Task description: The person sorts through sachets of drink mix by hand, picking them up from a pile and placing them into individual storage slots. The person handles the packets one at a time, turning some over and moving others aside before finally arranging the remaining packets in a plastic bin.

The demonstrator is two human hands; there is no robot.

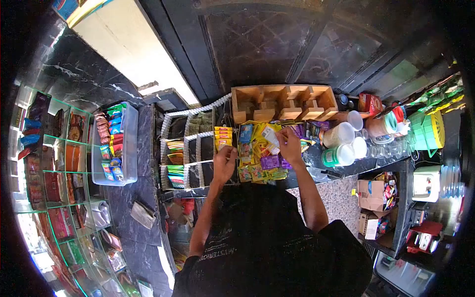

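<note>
My left hand [225,163] is closed, its fingertips right at the lower end of a row of yellow sachets [223,136] in the rope-edged organizer [199,162]. I cannot tell what is between those fingers. My right hand [289,145] pinches at the edge of a whitish sachet [270,135] over a spread pile of packets. Yellow-green packets [260,173] lie at the near side of that pile, with purple packets [270,162] among them and a blue packet [246,133] at its left.
Behind the pile stands a wooden divided box [284,94]. Lidded jars [339,134] crowd the counter to the right. At the left, a clear plastic bin [129,143] holds sachets beside glass shelving [54,168]. A cardboard box [370,194] sits on a lower shelf at right.
</note>
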